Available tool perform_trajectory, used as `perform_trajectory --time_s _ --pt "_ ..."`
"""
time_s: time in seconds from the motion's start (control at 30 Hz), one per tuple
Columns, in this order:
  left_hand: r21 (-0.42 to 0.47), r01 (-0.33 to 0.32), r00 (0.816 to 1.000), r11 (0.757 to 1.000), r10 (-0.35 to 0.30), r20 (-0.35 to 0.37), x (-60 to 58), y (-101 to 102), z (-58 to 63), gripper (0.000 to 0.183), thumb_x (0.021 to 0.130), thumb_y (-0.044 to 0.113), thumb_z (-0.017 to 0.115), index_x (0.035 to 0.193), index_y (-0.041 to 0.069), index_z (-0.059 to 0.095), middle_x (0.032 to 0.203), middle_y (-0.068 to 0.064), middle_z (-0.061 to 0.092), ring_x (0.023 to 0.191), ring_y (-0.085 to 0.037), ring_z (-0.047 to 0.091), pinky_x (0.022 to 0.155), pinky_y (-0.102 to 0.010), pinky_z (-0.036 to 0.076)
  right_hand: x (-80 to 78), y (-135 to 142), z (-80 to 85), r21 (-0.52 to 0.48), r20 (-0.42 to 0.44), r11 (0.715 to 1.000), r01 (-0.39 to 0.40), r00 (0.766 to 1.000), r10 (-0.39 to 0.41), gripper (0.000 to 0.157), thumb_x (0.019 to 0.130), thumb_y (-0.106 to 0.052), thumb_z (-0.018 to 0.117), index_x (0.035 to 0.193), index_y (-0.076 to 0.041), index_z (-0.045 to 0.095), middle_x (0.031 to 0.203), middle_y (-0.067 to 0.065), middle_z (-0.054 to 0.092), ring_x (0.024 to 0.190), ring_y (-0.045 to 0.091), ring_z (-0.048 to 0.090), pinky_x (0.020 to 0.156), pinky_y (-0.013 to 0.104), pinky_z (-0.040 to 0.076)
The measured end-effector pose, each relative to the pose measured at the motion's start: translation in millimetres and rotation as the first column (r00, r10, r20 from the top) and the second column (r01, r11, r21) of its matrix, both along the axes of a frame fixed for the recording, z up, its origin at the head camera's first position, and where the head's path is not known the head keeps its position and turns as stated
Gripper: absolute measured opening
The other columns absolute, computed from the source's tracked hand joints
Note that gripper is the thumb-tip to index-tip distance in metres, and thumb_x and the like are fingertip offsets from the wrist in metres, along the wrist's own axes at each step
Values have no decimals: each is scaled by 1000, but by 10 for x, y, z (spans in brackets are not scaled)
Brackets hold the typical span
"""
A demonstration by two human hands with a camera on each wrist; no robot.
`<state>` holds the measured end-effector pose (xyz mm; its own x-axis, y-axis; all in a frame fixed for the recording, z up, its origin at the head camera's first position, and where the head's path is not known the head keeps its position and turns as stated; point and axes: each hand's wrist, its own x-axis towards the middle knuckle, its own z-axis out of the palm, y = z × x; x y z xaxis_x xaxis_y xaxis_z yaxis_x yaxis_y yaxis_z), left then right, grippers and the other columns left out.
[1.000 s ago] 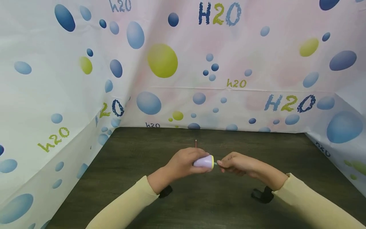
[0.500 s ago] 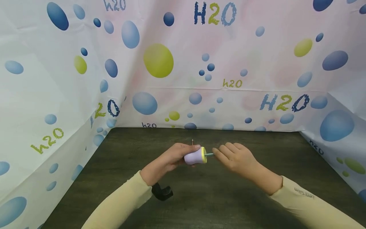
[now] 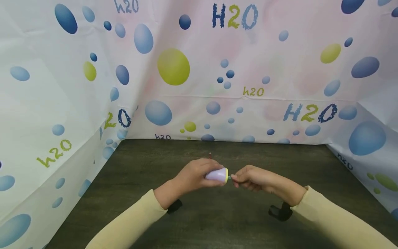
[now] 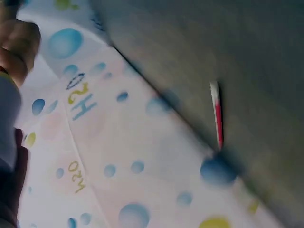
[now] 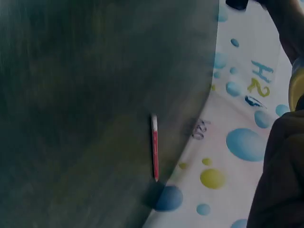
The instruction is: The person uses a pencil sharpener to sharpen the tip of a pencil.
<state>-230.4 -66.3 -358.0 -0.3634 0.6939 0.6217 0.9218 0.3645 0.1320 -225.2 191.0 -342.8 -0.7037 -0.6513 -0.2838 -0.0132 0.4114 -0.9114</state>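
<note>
Over the table's middle, in the head view, my left hand [image 3: 194, 174] grips a lilac pencil sharpener [image 3: 216, 175] with a yellow rim, lying sideways. Its rim faces right, toward my right hand [image 3: 256, 177]. That hand pinches a thin green pencil [image 3: 229, 177] between thumb and fingers; only a short piece shows between rim and fingertips, and the pencil's other end is hidden inside the sharpener. In the left wrist view the sharpener [image 4: 7, 118] shows blurred at the left edge. Its yellow rim [image 5: 298, 88] appears at the right edge of the right wrist view.
A red pencil [image 5: 155, 149] with a whitish end lies on the dark wooden table [image 3: 224, 221], beyond the hands and near the back edge. White sheeting [image 3: 199, 79] printed with blue and green dots stands behind the table and along both sides.
Half a second ago both hands were rolled, right knuckles up and left thumb on top, with more pencil showing. Now both have turned back, and the sharpener sits slightly lower and farther right.
</note>
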Motion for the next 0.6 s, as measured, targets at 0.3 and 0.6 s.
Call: perform_trajectory --time_s 0.3,0.6 --pt "8 -197 856 980 168 490 18 -21 68 44 85 29 84 121 5 73 109 -13 76 82 -17 68 69 -22 54 82 -31 -72 199 -845 975 95 520 122 51 109 -46 42 107 -4 71 84 -1 68 65 6 56 58 23 46" --pt "67 -317 319 946 40 947 -34 -29 155 43 99 32 65 123 -3 72 108 -18 74 82 -12 65 78 -33 56 -10 -39 -131 20 -815 977 212 -562 138 32 111 -21 43 98 -7 68 76 0 63 64 15 55 59 29 42"
